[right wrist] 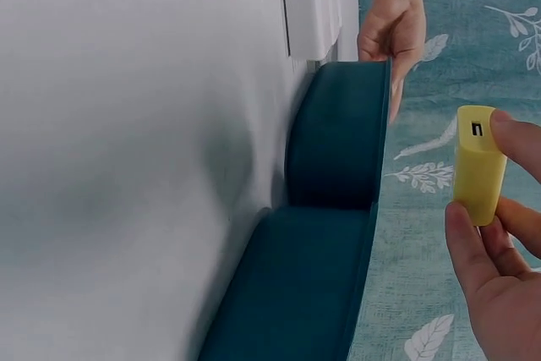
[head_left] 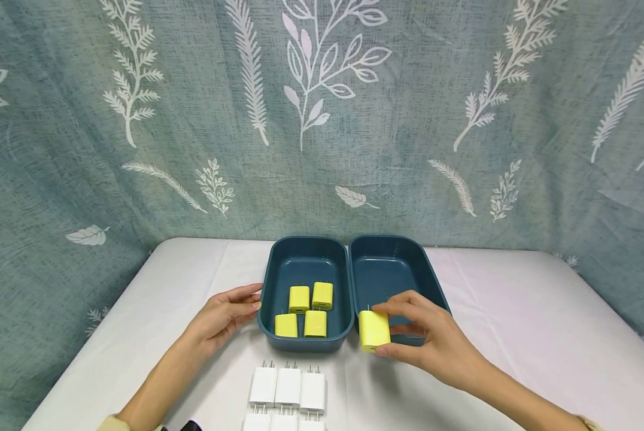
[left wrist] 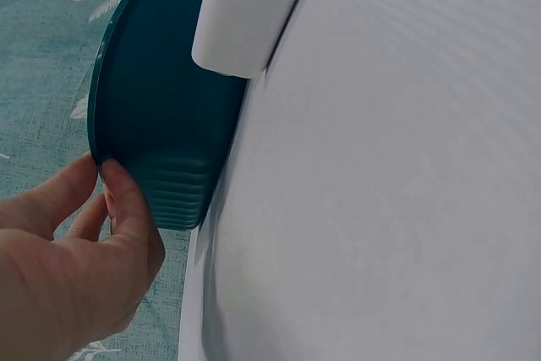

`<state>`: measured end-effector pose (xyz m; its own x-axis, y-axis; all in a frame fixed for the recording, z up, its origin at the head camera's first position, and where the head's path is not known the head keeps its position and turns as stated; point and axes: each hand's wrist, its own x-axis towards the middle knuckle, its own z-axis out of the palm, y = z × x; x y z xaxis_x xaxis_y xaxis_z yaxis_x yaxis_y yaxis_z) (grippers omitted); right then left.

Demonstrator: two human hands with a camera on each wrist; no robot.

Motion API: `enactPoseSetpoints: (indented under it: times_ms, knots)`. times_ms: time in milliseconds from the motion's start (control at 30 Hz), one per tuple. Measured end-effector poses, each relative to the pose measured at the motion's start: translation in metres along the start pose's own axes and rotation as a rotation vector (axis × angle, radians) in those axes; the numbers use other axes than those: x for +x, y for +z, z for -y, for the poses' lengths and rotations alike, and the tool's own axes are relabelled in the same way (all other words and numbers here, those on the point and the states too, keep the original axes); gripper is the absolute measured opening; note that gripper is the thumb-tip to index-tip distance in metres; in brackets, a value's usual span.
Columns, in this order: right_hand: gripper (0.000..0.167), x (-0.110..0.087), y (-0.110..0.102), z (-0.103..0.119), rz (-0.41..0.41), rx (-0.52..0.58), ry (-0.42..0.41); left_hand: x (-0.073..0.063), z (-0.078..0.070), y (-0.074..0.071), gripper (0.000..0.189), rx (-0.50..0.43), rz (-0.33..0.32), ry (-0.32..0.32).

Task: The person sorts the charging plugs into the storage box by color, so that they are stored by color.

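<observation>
My right hand pinches a yellow charger plug between thumb and fingertips, over the front edge of the right dark blue tray. Its port opening shows on one end of the yellow charger in the right wrist view. At the outer side of the left dark blue tray, my left hand holds the rim with thumb and fingertips, seen close up on the tray wall in the left wrist view. Several yellow charger plugs lie inside the left tray.
Several white charger plugs lie in rows on the white tablecloth, in front of the left tray, prongs pointing away from me. The two trays stand side by side. Behind the table hangs a green leaf-patterned curtain.
</observation>
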<state>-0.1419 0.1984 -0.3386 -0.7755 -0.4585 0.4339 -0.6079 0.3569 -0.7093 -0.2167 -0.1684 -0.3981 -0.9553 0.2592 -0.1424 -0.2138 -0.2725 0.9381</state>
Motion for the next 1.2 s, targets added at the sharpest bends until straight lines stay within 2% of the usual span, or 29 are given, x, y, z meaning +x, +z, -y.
enactPoseSetpoints:
  times_ms: [233, 400, 700, 967, 1200]
  knots:
    - [0.048, 0.024, 0.002, -0.007, 0.014, 0.031, 0.008, -0.001, 0.0, -0.001, 0.055, 0.007, -0.006, 0.001]
    - [0.048, 0.035, 0.007, -0.01, 0.017, 0.047, 0.052, -0.001, 0.0, -0.002, 0.055, 0.013, -0.006, 0.005]
    - [0.05, 0.052, 0.023, -0.013, 0.046, 0.046, 0.122, 0.0, 0.002, -0.002, 0.053, 0.013, -0.008, 0.011]
    - [0.046, 0.065, 0.029, -0.017, 0.052, 0.021, 0.098, 0.002, 0.001, 0.001, 0.052, 0.007, -0.011, 0.02]
    - [0.045, 0.075, 0.033, -0.015, 0.081, 0.045, 0.15, 0.001, 0.0, 0.002, 0.053, 0.007, -0.017, 0.009]
